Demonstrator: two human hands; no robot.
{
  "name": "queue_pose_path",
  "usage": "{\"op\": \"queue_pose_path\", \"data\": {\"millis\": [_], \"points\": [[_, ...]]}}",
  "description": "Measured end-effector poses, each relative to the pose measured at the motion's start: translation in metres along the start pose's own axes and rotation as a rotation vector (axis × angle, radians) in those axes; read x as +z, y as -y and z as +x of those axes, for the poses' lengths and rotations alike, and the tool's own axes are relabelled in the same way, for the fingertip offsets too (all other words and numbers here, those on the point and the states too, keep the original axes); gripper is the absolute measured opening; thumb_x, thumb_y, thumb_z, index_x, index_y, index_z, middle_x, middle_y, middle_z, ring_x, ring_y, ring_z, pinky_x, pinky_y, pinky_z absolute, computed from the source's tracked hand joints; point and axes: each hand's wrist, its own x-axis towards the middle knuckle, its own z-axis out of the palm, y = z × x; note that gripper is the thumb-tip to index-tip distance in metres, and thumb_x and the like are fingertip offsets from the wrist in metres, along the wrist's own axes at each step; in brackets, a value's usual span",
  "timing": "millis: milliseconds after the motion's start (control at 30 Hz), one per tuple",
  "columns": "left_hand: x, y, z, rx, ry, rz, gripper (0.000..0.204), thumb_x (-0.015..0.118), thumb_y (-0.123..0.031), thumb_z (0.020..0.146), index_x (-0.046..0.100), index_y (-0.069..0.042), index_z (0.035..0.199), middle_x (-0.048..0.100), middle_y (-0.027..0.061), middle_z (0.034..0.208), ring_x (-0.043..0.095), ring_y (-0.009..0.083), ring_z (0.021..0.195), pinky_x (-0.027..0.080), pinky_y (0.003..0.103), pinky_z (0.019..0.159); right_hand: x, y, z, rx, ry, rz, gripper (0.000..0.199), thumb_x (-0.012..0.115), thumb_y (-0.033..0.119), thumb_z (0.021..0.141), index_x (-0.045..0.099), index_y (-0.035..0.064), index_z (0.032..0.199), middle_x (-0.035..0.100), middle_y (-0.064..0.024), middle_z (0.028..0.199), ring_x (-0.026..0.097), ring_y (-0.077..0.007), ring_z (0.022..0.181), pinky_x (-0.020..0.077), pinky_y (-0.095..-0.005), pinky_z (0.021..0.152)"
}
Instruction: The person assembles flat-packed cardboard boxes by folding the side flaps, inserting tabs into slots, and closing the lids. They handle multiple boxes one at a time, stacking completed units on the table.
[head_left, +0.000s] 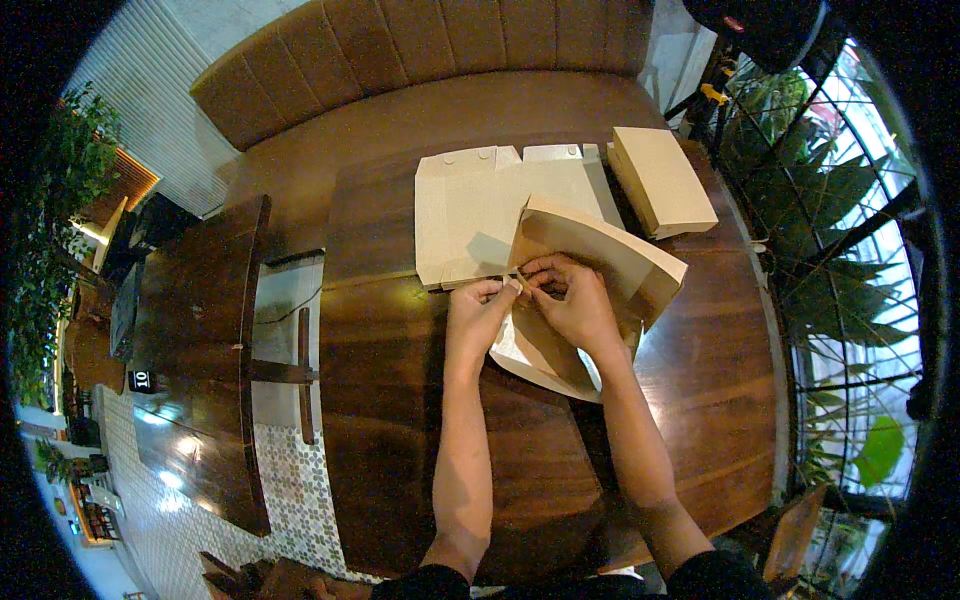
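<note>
A partly folded brown cardboard box [612, 248] stands tilted on the wooden table, its raised panels bent up and its inner side showing. My left hand [476, 322] is closed in a pinch at the box's left corner, thumb and fingertips on a small flap. Close against it, my right hand [574, 304] also pinches the cardboard at that corner, with its fingers curled. The fingertips of both hands nearly meet, and they partly hide the flap. Beyond my hands lies flat, unfolded box cardboard [464, 212] with tabs and slots along its far edge.
A closed cardboard box [668, 184] sits at the table's far right. The dark wooden table [385, 430] extends under my arms. Behind it runs a brown padded bench [430, 50]. Another wooden table [195, 350] stands at left, and a wire-grid window [850, 300] with plants at right.
</note>
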Motion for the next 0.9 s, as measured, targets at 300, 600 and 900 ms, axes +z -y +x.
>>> {"op": "queue_pose_path", "data": {"millis": [300, 600, 900], "points": [[0.004, -0.001, 0.000, 0.035, -0.073, -0.015, 0.024, 0.074, -0.021, 0.096, 0.075, 0.001, 0.086, 0.063, -0.0020, 0.067, 0.049, 0.0036, 0.056, 0.035, 0.024, 0.050, -0.002, -0.001, 0.001, 0.029, 0.074, 0.005, 0.026, 0.075, 0.004, 0.091, 0.077, 0.0008, 0.117, 0.081, -0.0111, 0.102, 0.075, -0.0142, 0.093, 0.0584, -0.0289, 0.086], [0.001, -0.014, -0.005, 0.131, -0.015, 0.115, 0.021, 0.073, -0.023, 0.098, 0.071, -0.004, 0.091, 0.070, 0.0016, 0.078, 0.059, 0.0072, 0.064, 0.045, 0.025, 0.057, -0.014, 0.009, -0.002, 0.121, 0.109, 0.143, 0.022, 0.075, 0.007, 0.095, 0.078, -0.0005, 0.115, 0.079, -0.0095, 0.101, 0.071, -0.0115, 0.090, 0.0583, -0.0275, 0.083], [0.006, -0.053, -0.030, 0.178, 0.094, -0.068, 0.023, 0.066, -0.019, 0.103, 0.061, 0.000, 0.091, 0.061, 0.0043, 0.071, 0.057, 0.0088, 0.055, 0.049, 0.028, 0.043, -0.021, 0.020, -0.002, 0.132, 0.076, 0.409, 0.024, 0.078, 0.011, 0.095, 0.076, -0.0033, 0.113, 0.077, -0.0089, 0.102, 0.072, -0.0140, 0.091, 0.0596, -0.0296, 0.083]]}}
